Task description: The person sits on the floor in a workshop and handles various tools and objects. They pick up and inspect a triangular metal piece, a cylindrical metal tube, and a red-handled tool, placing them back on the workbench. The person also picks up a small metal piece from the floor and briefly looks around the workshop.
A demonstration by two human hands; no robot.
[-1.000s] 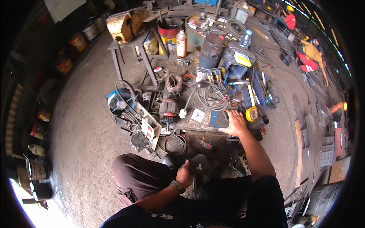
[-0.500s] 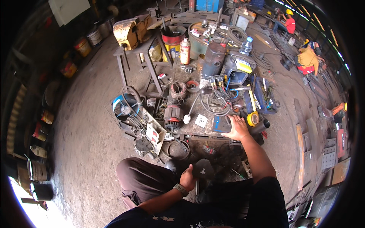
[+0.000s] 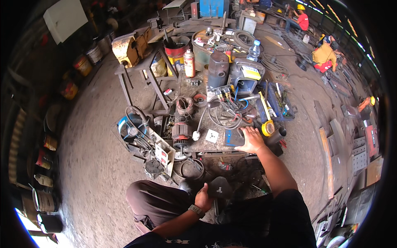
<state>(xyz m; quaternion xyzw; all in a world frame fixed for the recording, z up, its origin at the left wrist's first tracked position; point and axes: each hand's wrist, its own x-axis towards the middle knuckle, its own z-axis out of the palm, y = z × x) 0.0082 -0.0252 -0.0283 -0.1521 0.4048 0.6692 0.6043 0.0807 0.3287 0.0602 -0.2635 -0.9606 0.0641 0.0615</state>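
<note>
My left hand point(image 3: 202, 200), low in front of my body, is closed on the edge of a dark, flat, rounded plate point(image 3: 220, 187) with a small pale mark of round spots. Its thumb points up and its other fingers are mostly hidden. Reaching forward, my right hand point(image 3: 252, 141) spans the right end of a dark block-like plate point(image 3: 230, 139) with blue marks, which lies on the worktable's near edge. The thumb is at its near side and the fingers curl over the far side. A white square plate with holes point(image 3: 212, 136) lies left of it.
Close to my right hand are a yellow tape measure point(image 3: 268, 127) and a dark pipe piece point(image 3: 277, 135). Coiled cables point(image 3: 225, 115) and a motor-like part point(image 3: 181, 131) crowd the table. A blue-rimmed fan point(image 3: 131, 127) stands left. Two people point(image 3: 325, 56) work far right.
The whole view has shifted slightly, with the table things now a little further left. Both hands keep their holds, and neither plate has visibly moved relative to the things around it.
</note>
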